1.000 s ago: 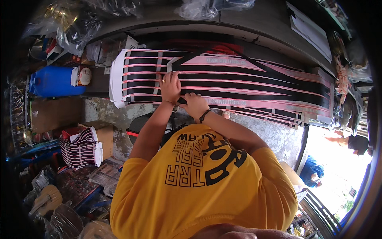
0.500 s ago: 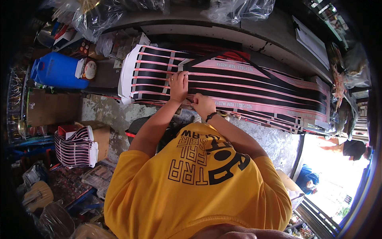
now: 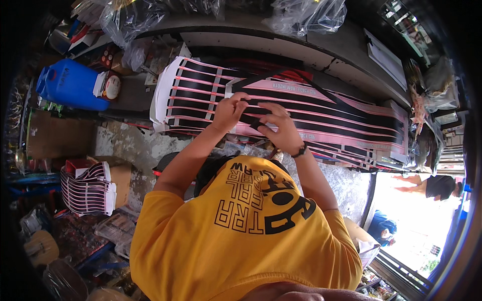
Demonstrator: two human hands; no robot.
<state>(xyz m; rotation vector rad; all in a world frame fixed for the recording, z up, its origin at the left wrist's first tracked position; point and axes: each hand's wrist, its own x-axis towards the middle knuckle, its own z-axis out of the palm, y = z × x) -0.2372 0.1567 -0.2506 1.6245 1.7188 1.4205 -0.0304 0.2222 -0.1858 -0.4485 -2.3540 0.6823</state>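
Long printed sheets (image 3: 311, 116) with black bands, pink borders and pale lettering lie along the bench before me. My left hand (image 3: 228, 114) is over their left half, its thumb and fingers pinched on a short black strip (image 3: 249, 119). To its right, my right hand (image 3: 281, 131) bends over the sheets with its upper fingers arched. Its thumb and a finger appear closed on the strip's near end. A loose black band (image 3: 258, 79) rises in a peak across the sheets' far side. The strip's dark colour blends into the bands beneath, so its full length is hard to see.
A blue plastic jerrycan (image 3: 73, 84) stands left of the sheets. Clear plastic bags (image 3: 306, 15) hang over the far ledge. At lower left, a cardboard box (image 3: 122, 181) holds another striped sheet (image 3: 88, 188). Another person (image 3: 382, 227) is outside the bright opening at right.
My hands have lifted from the sheets' near edge. The right hand moved right and opened its upper fingers; the left turned into a pinch. A short black strip now shows between them.
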